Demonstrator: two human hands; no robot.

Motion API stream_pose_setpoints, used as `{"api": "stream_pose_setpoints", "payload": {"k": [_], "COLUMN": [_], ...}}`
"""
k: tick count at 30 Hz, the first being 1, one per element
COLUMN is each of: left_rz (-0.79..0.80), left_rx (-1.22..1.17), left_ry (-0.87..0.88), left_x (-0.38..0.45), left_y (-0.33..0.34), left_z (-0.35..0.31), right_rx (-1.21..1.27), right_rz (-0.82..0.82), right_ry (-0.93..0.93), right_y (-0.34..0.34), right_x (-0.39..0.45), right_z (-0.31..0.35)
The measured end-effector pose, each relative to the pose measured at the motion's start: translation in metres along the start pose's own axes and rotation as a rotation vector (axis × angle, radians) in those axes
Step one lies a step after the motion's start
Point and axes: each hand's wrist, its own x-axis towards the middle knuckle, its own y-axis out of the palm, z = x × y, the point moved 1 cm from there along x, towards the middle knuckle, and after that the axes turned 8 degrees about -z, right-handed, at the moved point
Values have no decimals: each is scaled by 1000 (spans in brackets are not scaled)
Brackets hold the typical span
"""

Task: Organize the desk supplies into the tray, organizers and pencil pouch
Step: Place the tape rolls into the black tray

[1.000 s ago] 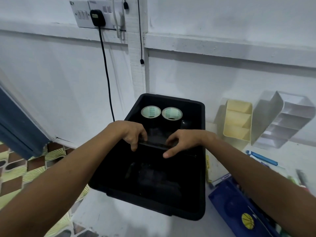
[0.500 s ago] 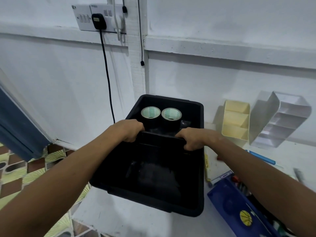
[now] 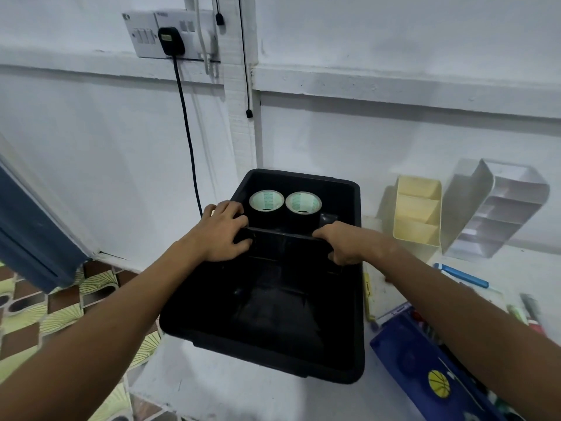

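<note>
A patterned brown-and-green tiled floor (image 3: 45, 314) is showing at the far left, below the white tabletop (image 3: 212, 387), whose left edge is running just under the near left corner of the black rectangular plastic tray (image 3: 349, 344), so that corner is overhanging slightly. The left hand (image 3: 223, 235) is lying over the left end of a flat black divider panel (image 3: 282, 241) standing across the tray, its fingers spread and draped over the panel's top edge. Behind the panel, two black tape rolls with pale green cores (image 3: 267, 203) are sitting side by side against the tray's far wall. The right hand (image 3: 343, 243) is curling closed around the panel's right end, beside the tray's right wall. Right of the tray, bare tabletop is separating it from a cream three-compartment plastic organizer (image 3: 417, 214) and a white tiered plastic organizer (image 3: 498, 208) by the wall; a blue pen (image 3: 461, 275) and a dark blue pencil pouch with a basketball print (image 3: 425, 369) are lying nearer. Compared with half a second ago, the left hand's fingers are now opening out over the panel instead of gripping it in a fist.
</note>
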Motion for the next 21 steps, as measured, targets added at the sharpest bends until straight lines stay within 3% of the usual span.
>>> {"api": "stream_pose_setpoints", "payload": {"k": [14,17,21], "left_rz": [99,63,-35], "left_rx": [2,-131,-228], "left_ry": [-115,-181,-81], "left_x": [3,8,40], "left_y": [-7,-24,-54], "left_z": [-15,-32,-83], "right_rx": [44,170,245], "right_rz": [-24,-156,-419], "right_ry": [-40,-75,-77], "right_y": [7,-6,-29], "right_x": [-1,-9,-37], "right_z": [-13,-17,-35]}}
